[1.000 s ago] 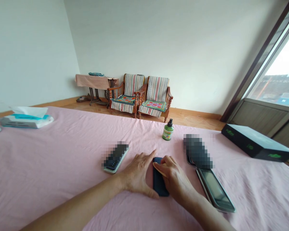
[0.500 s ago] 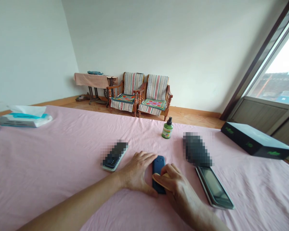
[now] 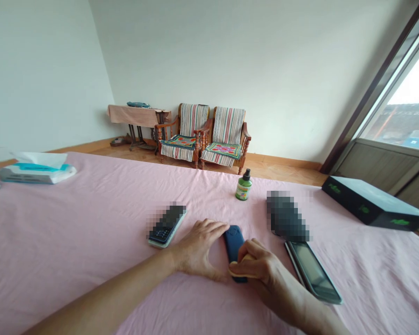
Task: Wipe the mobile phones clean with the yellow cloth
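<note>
A slim dark blue phone (image 3: 234, 244) lies on the pink cloth, with a round ring near its far end. My left hand (image 3: 199, 249) is beside it on the left, thumb and fingers spread wide. Its fingertips touch the phone's far left corner, while the thumb rests on the cloth near the close end. My right hand (image 3: 260, 265) is closed and presses a small tan piece (image 3: 239, 269) onto the phone's near part. Most of that piece is hidden in the fingers, so I cannot tell its kind.
Left of my hands lies a keypad phone (image 3: 167, 228), partly pixelated. To the right are an open dark case with a screen (image 3: 314, 270) and a pixelated flap. A green spray bottle (image 3: 243, 186), black box (image 3: 373, 204) and tissue pack (image 3: 38, 172) stand farther off.
The blue phone has tilted, its near end swinging right, away from my left thumb. My right hand has shifted slightly right and toward me along with the tan piece.
</note>
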Demonstrator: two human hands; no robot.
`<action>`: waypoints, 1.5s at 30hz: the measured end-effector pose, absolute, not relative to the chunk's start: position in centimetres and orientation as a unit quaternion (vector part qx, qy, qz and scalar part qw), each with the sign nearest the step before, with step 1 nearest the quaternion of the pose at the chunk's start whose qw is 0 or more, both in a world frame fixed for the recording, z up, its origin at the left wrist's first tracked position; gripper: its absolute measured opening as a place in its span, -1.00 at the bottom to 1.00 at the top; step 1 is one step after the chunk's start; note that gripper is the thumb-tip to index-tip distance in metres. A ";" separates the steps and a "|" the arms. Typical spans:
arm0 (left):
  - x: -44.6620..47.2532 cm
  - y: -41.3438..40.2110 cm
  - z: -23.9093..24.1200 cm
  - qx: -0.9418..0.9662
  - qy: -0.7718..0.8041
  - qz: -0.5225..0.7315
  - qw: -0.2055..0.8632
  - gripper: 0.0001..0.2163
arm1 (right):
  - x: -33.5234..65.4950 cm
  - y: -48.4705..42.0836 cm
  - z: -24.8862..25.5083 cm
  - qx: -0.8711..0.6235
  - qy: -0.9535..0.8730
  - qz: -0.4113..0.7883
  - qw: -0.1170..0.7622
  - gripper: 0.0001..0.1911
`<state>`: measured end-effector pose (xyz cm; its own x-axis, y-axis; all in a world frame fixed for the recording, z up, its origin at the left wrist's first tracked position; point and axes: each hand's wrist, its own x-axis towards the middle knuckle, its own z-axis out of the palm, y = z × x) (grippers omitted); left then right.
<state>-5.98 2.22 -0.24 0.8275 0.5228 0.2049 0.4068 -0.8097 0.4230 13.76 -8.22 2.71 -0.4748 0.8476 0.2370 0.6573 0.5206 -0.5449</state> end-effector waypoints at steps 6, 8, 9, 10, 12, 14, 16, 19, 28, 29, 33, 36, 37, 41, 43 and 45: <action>-6.1 2.2 0.1 0.941 0.250 0.130 0.189 -0.01 | 15.8 -8.1 2.3 -0.456 -0.819 0.242 0.251 -0.57; -6.1 2.2 0.1 0.941 0.252 0.127 0.186 0.00 | 16.0 -7.8 1.8 -0.488 -0.791 0.244 0.277 -0.56; -6.0 2.2 0.1 0.942 0.251 0.126 0.184 0.00 | 15.9 -7.7 1.5 -0.505 -0.776 0.242 0.289 -0.56; -6.0 2.2 0.1 0.942 0.251 0.128 0.183 0.00 | 15.8 -7.6 1.1 -0.520 -0.762 0.240 0.300 -0.55; -6.0 2.1 0.1 0.941 0.251 0.139 0.179 0.00 | 15.2 -7.6 0.6 -0.529 -0.748 0.247 0.314 -0.57; -5.9 2.0 0.1 0.940 0.251 0.150 0.178 0.02 | 14.1 -7.7 0.2 -0.517 -0.749 0.256 0.326 -0.64; -6.0 2.0 0.1 0.938 0.251 0.157 0.178 0.03 | 13.1 -7.9 0.2 -0.510 -0.758 0.235 0.332 -0.66; -6.0 2.0 0.2 0.938 0.252 0.159 0.179 0.03 | 12.4 -8.3 0.9 -0.501 -0.783 0.200 0.310 -0.65; -6.0 2.1 0.0 0.938 0.248 0.154 0.186 0.06 | 13.1 -8.6 2.8 -0.429 -0.843 0.208 0.249 -0.69; -6.0 2.2 -0.1 0.938 0.247 0.153 0.187 0.07 | 13.0 -8.5 2.7 -0.424 -0.843 0.208 0.257 -0.69; -6.0 2.3 -0.2 0.937 0.247 0.159 0.191 0.08 | 12.8 -8.5 2.6 -0.416 -0.842 0.210 0.270 -0.68; -6.0 2.2 0.0 0.937 0.248 0.158 0.186 0.05 | 13.7 -8.7 3.1 -0.419 -0.842 0.233 0.247 -0.68; -6.0 2.1 0.0 0.938 0.247 0.157 0.185 0.04 | 14.0 -8.7 3.2 -0.423 -0.840 0.241 0.241 -0.68; -6.1 2.0 0.2 0.938 0.242 0.159 0.189 0.02 | 14.5 -7.9 2.5 -0.455 -0.817 0.233 0.267 -0.68; -6.1 2.0 0.2 0.938 0.246 0.159 0.187 0.03 | 14.2 -7.6 2.0 -0.469 -0.809 0.200 0.292 -0.69; -6.1 2.0 0.2 0.937 0.250 0.156 0.185 0.03 | 13.9 -7.6 1.9 -0.467 -0.814 0.189 0.290 -0.68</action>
